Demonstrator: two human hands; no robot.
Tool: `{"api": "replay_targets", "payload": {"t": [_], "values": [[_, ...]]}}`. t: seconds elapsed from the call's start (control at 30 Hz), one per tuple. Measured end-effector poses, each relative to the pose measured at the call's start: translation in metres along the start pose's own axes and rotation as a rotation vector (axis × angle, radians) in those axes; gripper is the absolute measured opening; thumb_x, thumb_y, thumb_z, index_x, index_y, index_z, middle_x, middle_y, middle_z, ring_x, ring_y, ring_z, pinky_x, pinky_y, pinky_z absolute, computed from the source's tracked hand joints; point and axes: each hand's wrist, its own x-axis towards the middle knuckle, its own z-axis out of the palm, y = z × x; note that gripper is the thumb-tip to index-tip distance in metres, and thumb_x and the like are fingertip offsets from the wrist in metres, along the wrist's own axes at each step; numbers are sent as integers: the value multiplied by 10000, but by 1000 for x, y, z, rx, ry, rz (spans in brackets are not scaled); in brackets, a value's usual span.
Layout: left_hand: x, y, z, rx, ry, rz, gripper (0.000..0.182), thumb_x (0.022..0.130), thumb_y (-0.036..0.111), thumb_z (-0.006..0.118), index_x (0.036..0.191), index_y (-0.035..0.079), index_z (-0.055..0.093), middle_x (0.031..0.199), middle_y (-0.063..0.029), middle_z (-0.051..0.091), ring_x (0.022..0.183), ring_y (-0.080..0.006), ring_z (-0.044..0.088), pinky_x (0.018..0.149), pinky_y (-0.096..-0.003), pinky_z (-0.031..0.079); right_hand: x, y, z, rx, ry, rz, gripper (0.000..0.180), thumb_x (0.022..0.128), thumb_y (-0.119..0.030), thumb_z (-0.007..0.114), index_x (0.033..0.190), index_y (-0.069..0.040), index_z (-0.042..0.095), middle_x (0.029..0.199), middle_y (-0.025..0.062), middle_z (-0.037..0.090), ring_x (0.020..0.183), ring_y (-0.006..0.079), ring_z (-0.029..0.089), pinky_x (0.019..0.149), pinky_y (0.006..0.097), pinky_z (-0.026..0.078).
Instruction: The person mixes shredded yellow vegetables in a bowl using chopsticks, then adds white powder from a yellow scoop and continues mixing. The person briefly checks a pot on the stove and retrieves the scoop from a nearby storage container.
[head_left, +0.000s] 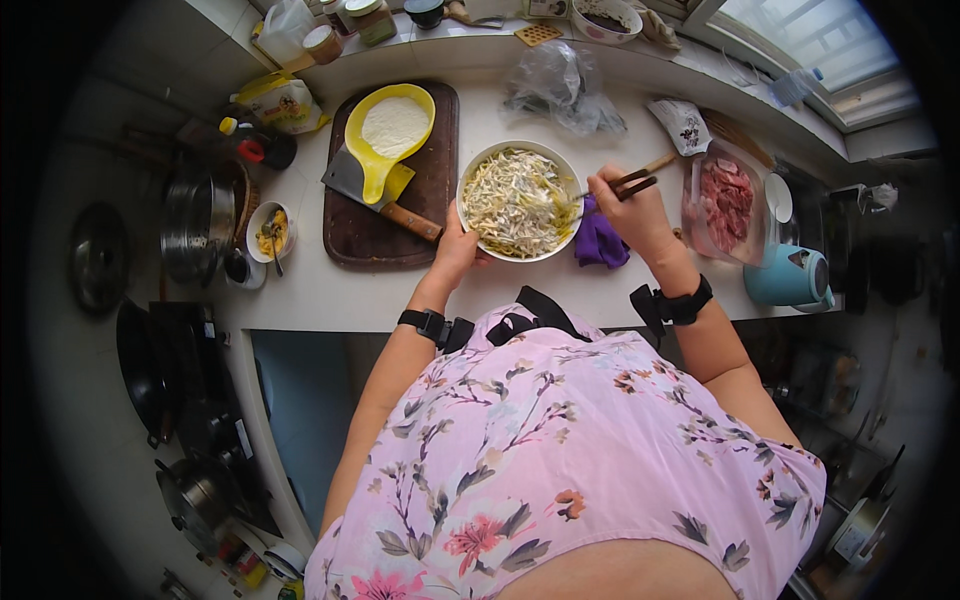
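A white bowl full of pale shredded food, dusted with white powder, stands at the middle of the counter. My left hand grips the bowl's left rim. In my right hand is a pair of chopsticks with dark ends, their tips reaching over the bowl's right rim to the shreds. Beneath that hand lies a bunched purple cloth, close against the bowl. To the left, a yellow scoop of white flour rests over a cleaver on a dark cutting board.
Raw meat fills a clear plastic container at the right, beside a light-blue jug. Behind the bowl is a clear plastic bag. A small bowl with yellow food sits left of the board, near a steel pot.
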Motion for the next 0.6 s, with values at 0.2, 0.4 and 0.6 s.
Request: {"api": "replay_targets", "payload": {"t": [0.2, 0.4, 0.6], "values": [[1, 0, 0, 24, 2, 7, 735, 920, 15, 433, 1556, 262, 160, 1181, -134, 646, 690, -212, 705, 507, -313, 585, -8, 39, 61, 158, 119, 154, 181, 978, -145, 630, 868, -3, 656, 629, 46, 607, 572, 101, 592, 540, 261, 466], [-1, 1, 3, 2, 20, 36, 727, 910, 3, 413, 1548, 265, 180, 1193, -140, 640, 705, -218, 711, 511, -320, 589, -8, 18, 52, 96, 140, -7, 169, 962, -195, 649, 904, -39, 677, 768, 153, 653, 633, 258, 638, 570, 333, 477], [0, 1, 1, 20, 19, -9, 726, 907, 1, 409, 1541, 282, 195, 1187, -140, 643, 705, -215, 712, 515, -324, 591, -1, -6, 2, 110, 45, -85, 171, 967, -193, 647, 921, -30, 676, 725, 158, 638, 625, 308, 619, 570, 349, 474]]}}
